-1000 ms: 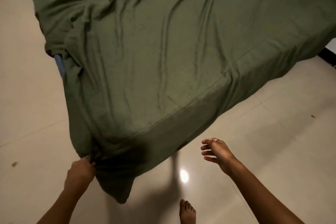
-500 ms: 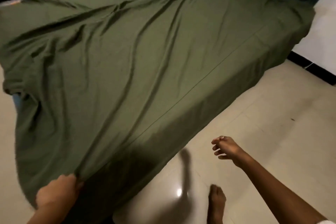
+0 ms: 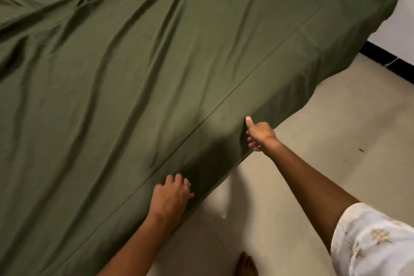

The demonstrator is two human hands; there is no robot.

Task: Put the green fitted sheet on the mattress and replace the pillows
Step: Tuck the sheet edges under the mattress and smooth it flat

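The green fitted sheet lies creased over the mattress, which it hides fully, and hangs down the near side to the floor. My left hand lies on the sheet just past the long seam at the bed's near edge, fingers curled into the cloth. Further right along that edge, my right hand grips a fold of the hanging side, thumb pointing up against the fabric. No pillows are in view.
Pale tiled floor runs along the near side of the bed, and my bare foot stands on it. A dark skirting strip lines the white wall at the right. Small specks lie on the tiles.
My left hand left the sheet's near-left corner and moved right to the bed's side edge. My right hand went from hanging free above the floor to gripping the sheet's side.
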